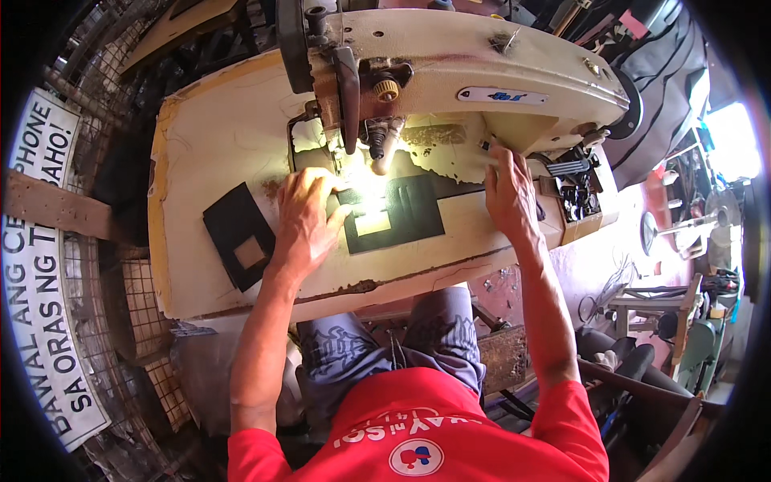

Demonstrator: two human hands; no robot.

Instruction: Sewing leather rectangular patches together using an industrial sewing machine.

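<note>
A black leather-like panel point(418, 210) with slits and a pale rectangular window lies under the sewing machine's point(450, 60) lit needle area. My left hand point(309, 213) is at the panel's left edge, its thumb reaching that edge and its forefinger close to the presser foot. Thumb and forefinger are apart. Glare hides the needle tip. To the left of this hand lies a second black panel point(233, 229) with a similar window. On the right of the bed, my right hand point(511, 189) has its fingers closed near a small dark-tipped object, too small to name.
An open tray of small metal parts point(580, 189) sits at the table's right end. The worn pale tabletop point(201, 136) has a ragged front edge. A wire-mesh wall with a white sign point(48, 273) stands left. Near the right is a fan point(683, 229).
</note>
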